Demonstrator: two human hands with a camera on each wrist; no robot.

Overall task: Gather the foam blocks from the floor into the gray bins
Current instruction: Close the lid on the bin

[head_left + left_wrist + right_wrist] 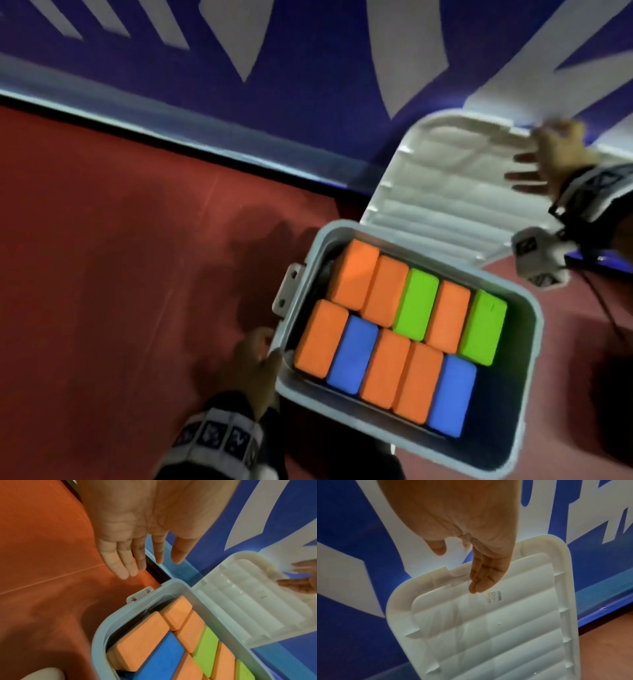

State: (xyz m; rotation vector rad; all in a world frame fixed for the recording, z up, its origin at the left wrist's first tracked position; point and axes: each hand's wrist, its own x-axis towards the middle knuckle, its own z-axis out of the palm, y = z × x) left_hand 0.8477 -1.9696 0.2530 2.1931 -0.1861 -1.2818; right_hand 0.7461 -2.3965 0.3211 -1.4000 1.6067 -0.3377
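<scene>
**Holding the lid over a full bin**

I saw my right hand (476,536) at the top edge of the white lid (496,628), fingers (482,577) straight against its underside; whether the thumb pinched it, I could not tell. My left hand (255,359) rested, fingers relaxed, at the gray bin (527,383) rim. Foam blocks (387,366) filled the bin in two rows on the red floor (120,257).

Red floor (120,274) w/ gray bin (527,387) sitting on it, next to blue wall (308,85).

Gray bin (534,329) on red floor, lid (445,181) raised, orange, green, blue foam blocks (397,329) packed inside
</scene>
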